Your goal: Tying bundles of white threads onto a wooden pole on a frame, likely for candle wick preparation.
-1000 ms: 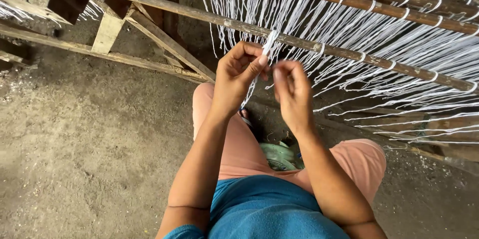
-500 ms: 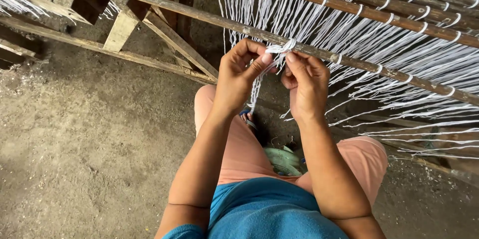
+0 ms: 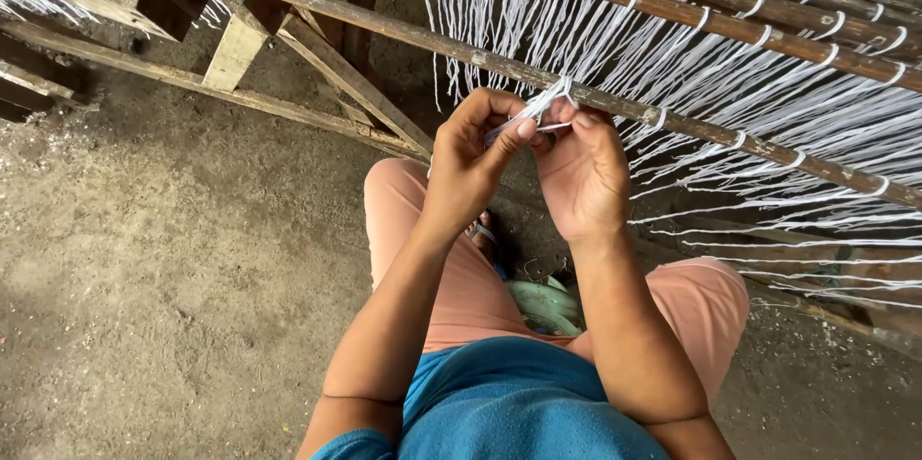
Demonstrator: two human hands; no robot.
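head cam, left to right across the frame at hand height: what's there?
Dirt floor → slanted wooden frame beams → left hand → pinched white thread → right hand → white threads looped over the wooden rods.

A rough, dusty grey concrete floor (image 3: 144,287) spreads below. Weathered wooden beams (image 3: 240,37) cross the upper left in dim, even daylight.

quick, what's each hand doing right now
Left hand: closed, pinching the white threads.
Right hand: closed on the same threads.
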